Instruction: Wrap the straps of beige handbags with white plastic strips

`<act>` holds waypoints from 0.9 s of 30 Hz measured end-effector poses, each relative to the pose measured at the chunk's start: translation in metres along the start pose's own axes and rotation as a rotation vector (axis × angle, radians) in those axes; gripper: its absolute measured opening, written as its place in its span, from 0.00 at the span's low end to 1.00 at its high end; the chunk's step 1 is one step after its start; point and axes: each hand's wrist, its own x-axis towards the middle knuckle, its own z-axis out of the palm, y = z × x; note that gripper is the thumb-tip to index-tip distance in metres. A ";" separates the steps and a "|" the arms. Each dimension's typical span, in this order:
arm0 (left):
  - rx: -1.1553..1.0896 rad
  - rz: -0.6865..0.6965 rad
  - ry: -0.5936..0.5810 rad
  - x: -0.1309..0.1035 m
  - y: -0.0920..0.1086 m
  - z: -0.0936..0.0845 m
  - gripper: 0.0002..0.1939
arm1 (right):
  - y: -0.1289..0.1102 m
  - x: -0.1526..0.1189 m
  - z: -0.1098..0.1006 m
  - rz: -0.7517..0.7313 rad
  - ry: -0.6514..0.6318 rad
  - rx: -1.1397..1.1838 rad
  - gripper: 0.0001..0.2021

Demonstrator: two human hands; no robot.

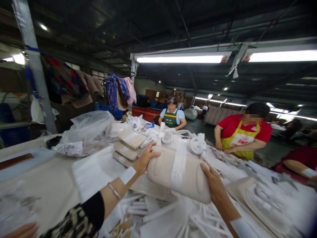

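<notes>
A beige padded piece (162, 164) with a white band (178, 163) around its middle is held up over the table. My left hand (146, 158) grips its upper left corner, thumb on top. At its right end my right hand (212, 178) holds the edge, with the thumb on the front face and the other fingers mostly hidden. Behind my left hand lies a stack of similar beige pieces (131, 138). White rolled strips (196, 143) sit just beyond the held piece, and loose white strips (158, 213) lie below it.
Clear plastic bags (86, 129) lie at the left, near a brown phone-like slab (16, 161). More beige pieces (262, 201) are at the right. Two people (173, 115) (244, 132) stand across the table, another at the far right. Another hand (24, 230) shows at the lower left.
</notes>
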 end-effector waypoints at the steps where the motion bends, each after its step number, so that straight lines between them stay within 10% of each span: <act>1: 0.021 0.031 -0.027 0.033 0.003 -0.010 0.37 | -0.004 0.032 0.016 -0.017 -0.027 0.073 0.34; 5: 0.061 0.053 -0.035 0.138 -0.003 -0.042 0.33 | 0.005 0.131 0.065 -0.003 -0.095 0.179 0.30; 10: 0.151 -0.022 -0.020 0.200 -0.048 -0.071 0.25 | 0.059 0.189 0.089 0.177 -0.109 0.129 0.23; 15: 0.227 -0.076 -0.006 0.214 -0.073 -0.089 0.23 | 0.083 0.207 0.096 0.258 -0.100 0.107 0.16; 27: 0.533 0.065 0.181 0.186 -0.046 -0.064 0.31 | 0.049 0.182 0.082 0.005 -0.104 0.133 0.24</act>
